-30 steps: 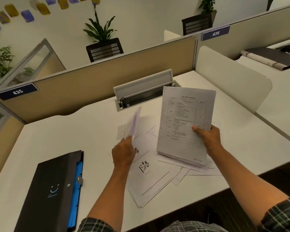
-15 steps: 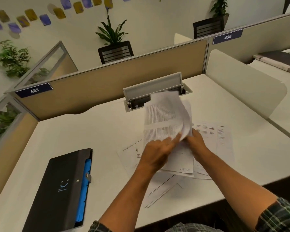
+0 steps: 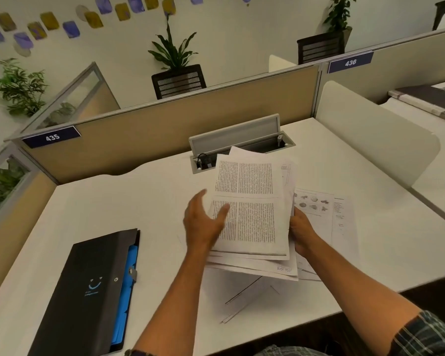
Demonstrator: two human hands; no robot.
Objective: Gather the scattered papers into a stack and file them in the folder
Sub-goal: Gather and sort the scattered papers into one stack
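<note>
Table (image 3: pixel 113 214): white, carries everything here.
Folder (image 3: pixel 88 291): black, blue inside, flat on the table, well left of the stack.
Stack (image 3: pixel 252 209): papers held tilted above the table.
Loose sheets (image 3: pixel 342 219): flat, under and right of the stack.
Right hand (image 3: pixel 303 232): fingers grip the stack's right edge.
Left hand (image 3: pixel 203 222): fingers spread open, thumb touching the stack's left edge.

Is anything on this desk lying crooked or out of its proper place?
Yes. The held stack of papers is uneven, its sheets fanned with corners sticking out. Loose sheets lie askew on the desk under it, and a picture sheet lies to the right. The cable box lid stands open.
</note>
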